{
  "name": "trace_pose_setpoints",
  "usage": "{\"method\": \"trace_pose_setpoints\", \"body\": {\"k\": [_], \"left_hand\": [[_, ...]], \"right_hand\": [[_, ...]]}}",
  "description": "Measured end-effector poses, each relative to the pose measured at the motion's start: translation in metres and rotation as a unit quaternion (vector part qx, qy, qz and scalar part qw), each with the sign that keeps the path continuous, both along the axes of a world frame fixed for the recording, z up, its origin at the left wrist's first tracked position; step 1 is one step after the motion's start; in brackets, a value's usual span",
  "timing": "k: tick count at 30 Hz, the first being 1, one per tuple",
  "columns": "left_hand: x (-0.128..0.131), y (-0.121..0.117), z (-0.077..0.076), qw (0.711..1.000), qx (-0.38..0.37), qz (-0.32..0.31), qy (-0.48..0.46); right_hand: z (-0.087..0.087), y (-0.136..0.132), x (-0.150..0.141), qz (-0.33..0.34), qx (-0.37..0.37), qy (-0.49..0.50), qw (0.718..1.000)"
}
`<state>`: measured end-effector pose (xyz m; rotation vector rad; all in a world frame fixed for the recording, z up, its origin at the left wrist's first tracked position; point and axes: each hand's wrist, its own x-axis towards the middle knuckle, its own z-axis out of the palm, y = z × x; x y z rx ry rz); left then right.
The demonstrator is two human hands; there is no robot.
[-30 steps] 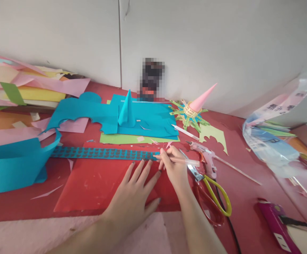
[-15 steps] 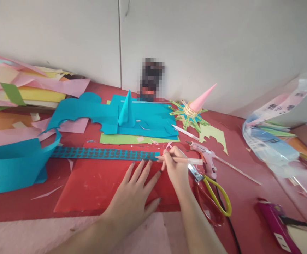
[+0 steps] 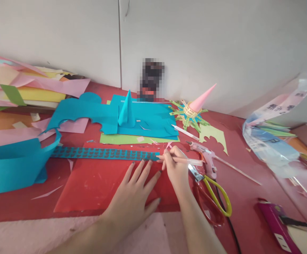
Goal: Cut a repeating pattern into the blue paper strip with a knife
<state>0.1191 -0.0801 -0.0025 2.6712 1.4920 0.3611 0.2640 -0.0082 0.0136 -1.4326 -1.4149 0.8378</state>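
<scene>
My left hand [image 3: 133, 195] lies flat with spread fingers on a red sheet [image 3: 95, 185], fingertips at the lower edge of a long blue paper strip [image 3: 100, 153] covered in dark marks. My right hand [image 3: 175, 165] is closed round a pale pink pen [image 3: 189, 161], its tip touching the right end of the strip. The strip runs left into a curved band of blue paper [image 3: 12, 165].
Scissors with yellow and red handles [image 3: 211, 195] and a pink glue gun [image 3: 206, 157] lie right of my right hand. Behind are blue sheets with a blue cone [image 3: 127, 109], a pink cone on a green star [image 3: 195, 106], stacked coloured paper [image 3: 23, 88] and a plastic bag [image 3: 272, 141].
My right hand and the pen have shifted slightly right along the strip's end. My left hand has stayed put.
</scene>
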Motion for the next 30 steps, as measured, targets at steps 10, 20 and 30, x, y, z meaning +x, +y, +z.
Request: {"method": "trace_pose_setpoints", "body": {"k": [10, 20, 30], "left_hand": [[0.0007, -0.0009, -0.0016, 1.000, -0.002, -0.001, 0.000], [-0.0002, -0.0003, -0.0011, 1.000, 0.001, -0.001, 0.001], [0.0006, -0.0008, -0.0029, 1.000, 0.009, 0.003, -0.002]], "right_hand": [[0.0034, -0.0002, 0.0011, 0.033, 0.011, -0.030, 0.999], [0.0041, 0.0008, 0.0008, 0.032, 0.018, -0.033, 0.999], [0.0034, 0.0007, 0.0013, 0.036, 0.019, -0.032, 0.999]]}}
